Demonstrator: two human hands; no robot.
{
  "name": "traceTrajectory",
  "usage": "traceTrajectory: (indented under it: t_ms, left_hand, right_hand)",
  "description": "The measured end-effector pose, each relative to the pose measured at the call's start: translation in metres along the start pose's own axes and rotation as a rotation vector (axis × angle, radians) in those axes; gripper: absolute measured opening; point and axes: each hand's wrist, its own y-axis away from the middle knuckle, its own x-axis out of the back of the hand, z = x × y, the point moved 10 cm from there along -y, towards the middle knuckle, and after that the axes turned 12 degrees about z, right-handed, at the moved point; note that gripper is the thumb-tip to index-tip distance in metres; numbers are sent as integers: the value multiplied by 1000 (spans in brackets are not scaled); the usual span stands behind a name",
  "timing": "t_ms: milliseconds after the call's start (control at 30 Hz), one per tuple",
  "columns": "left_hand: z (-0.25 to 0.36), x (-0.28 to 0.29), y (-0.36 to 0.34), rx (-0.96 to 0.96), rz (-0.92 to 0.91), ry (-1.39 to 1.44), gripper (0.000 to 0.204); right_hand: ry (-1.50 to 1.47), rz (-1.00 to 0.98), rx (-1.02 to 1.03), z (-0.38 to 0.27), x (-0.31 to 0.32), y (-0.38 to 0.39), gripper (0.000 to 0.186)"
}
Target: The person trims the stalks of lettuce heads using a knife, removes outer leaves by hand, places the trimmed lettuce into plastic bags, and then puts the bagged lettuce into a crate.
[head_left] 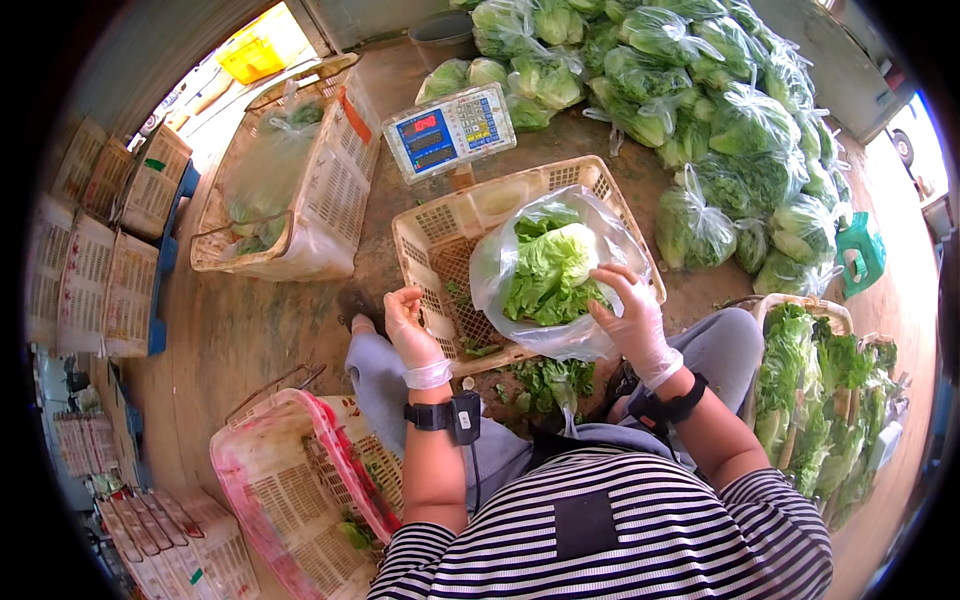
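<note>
A head of leafy green lettuce (550,262) lies in an open clear plastic bag (488,268). The bag rests in a cream plastic crate (418,232) in front of me, on the weighing scale. My right hand (636,328), in a thin clear glove, reaches over the bag's right side. Its thumb and fingers are apart at the lettuce's edge, gripping nothing. Also gloved, my left hand (408,326) is raised just off the crate's left side. Its fingers are curled together, and nothing shows in them. The scale's display (450,132) stands behind the crate, lit.
Bagged lettuces (740,120) are heaped at the far right. Loose lettuces fill a crate (845,318) at my right. A tall crate (330,190) holding bagged greens stands far left; a pink-rimmed crate (235,465) is near left. Loose leaves (552,385) lie between my legs.
</note>
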Motion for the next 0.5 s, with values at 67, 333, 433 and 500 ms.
traceTrajectory:
  t_ms: [67, 333, 433, 500]
  left_hand:
    - [0, 0, 0, -19, 9, -37, 37]
    - [13, -85, 62, -591, -623, -666, 45]
    - [-17, -79, 48, -145, -652, -482, 19]
    - [-16, -84, 25, 184, -524, -159, 15]
  right_hand:
    - [43, 10, -4, 3, -6, -10, 45]
    - [1121, -602, 306, 88, -72, -20, 78]
    - [1037, -518, 36, 151, -34, -67, 38]
    - [546, -466, -363, 197, 12, -92, 17]
